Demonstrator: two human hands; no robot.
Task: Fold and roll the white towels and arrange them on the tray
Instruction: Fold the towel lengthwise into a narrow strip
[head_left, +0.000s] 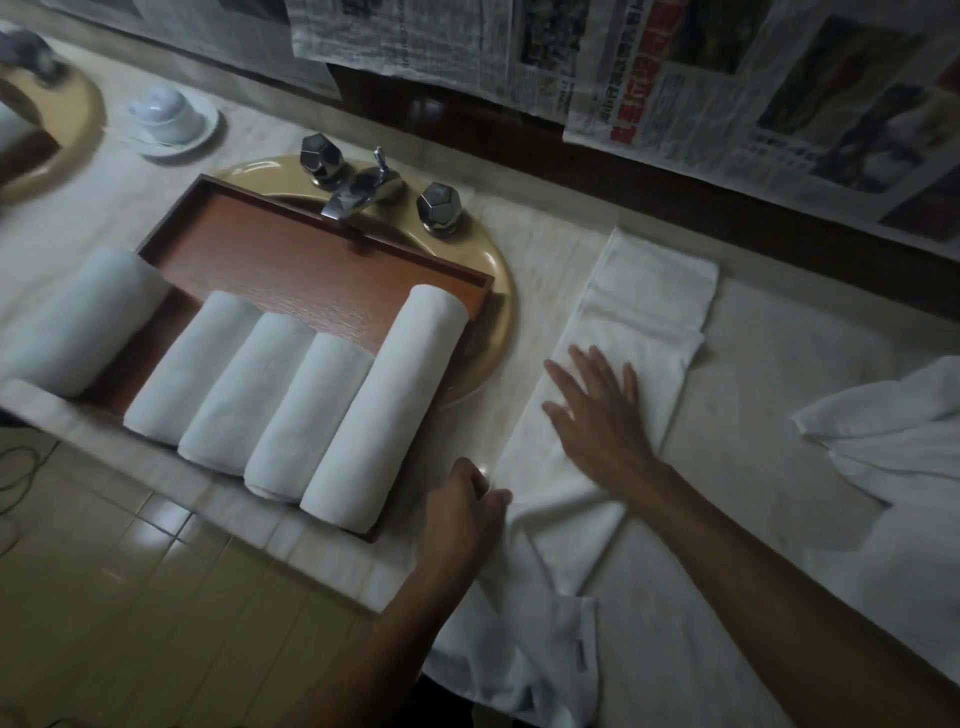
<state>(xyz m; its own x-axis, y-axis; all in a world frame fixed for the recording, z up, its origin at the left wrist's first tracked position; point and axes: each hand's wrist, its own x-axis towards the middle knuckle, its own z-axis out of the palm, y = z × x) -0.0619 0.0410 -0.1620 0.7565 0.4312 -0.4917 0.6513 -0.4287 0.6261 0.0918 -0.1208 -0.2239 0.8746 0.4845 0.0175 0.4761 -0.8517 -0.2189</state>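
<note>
I count five rolled towels (384, 405) on the tray (291, 260), the leftmost overhanging its rim: that part is done. My left hand (462, 512) curls at the near edge of the folded towel (639, 312) on the counter (530, 312); I cannot tell whether it pinches cloth. My right hand (597, 410) lies flat on it, fingers spread. Rolling remains. A crumpled towel (893, 441), cut off at right, awaits folding.

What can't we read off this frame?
Head view:
- Left hand: whether it grips the edge of the flat towel; fingers curl out of sight.
- Towel pile: cut by right edge, count unknown.
- Sink basin: covered by the tray.
- Newspaper text: too small.
</note>
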